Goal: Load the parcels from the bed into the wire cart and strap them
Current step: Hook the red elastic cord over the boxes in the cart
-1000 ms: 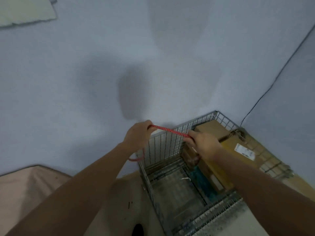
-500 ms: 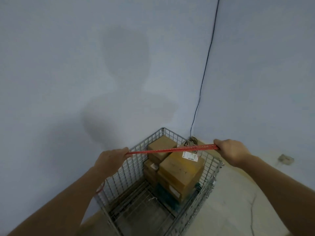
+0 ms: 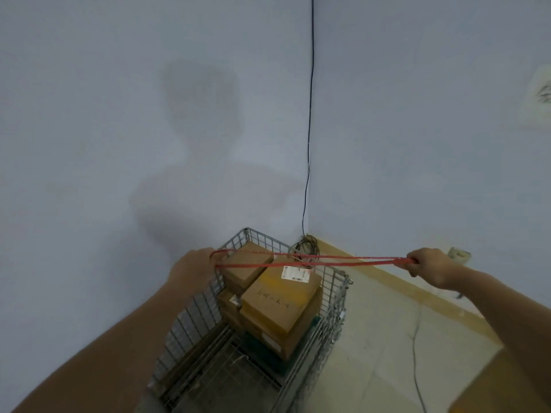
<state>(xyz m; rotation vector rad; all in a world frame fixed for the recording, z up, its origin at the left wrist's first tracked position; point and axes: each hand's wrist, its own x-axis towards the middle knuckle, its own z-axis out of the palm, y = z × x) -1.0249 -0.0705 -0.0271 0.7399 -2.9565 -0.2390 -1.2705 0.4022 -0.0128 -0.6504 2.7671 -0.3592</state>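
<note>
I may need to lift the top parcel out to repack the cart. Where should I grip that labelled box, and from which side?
Grip the labelled box by its two long side edges, reaching down from above. It lies flat on top of the stack, and the cart walls block the sides. The red strap, stretched between the left hand and right hand, crosses above its far end, so probably move that aside first.

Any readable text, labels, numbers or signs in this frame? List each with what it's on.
White shipping label on the top parcel: printed, too small and blurred to read.
Handwritten marks on the same parcel: a short dark scrawl, not legible.
Small label on a lower parcel: too small to read.
Nothing readable on the wire cart, red strap or walls.
</note>
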